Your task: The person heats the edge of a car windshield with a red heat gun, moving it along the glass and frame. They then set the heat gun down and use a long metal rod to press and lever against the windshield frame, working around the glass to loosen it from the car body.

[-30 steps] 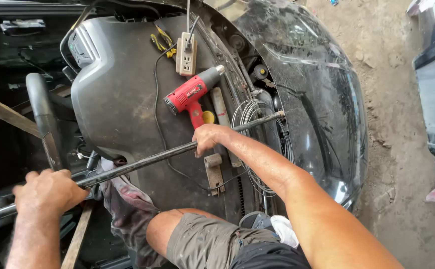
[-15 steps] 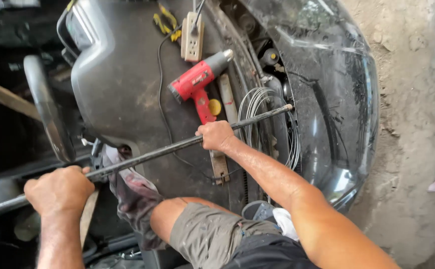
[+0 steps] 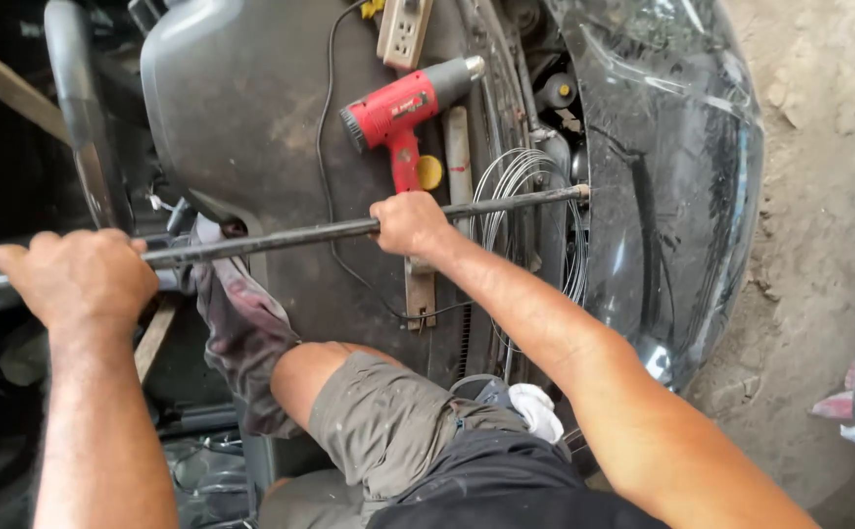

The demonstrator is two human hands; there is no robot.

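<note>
A small white label is seen on the red heat gun's body. No packages, signs or screens are shown.

Rod end past the left edge, power strip top cut off (cord's start too)

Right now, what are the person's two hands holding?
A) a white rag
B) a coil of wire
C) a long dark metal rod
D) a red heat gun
C: both the left hand and the right hand are wrapped around the long dark metal rod; the red heat gun lies untouched above it.
</note>
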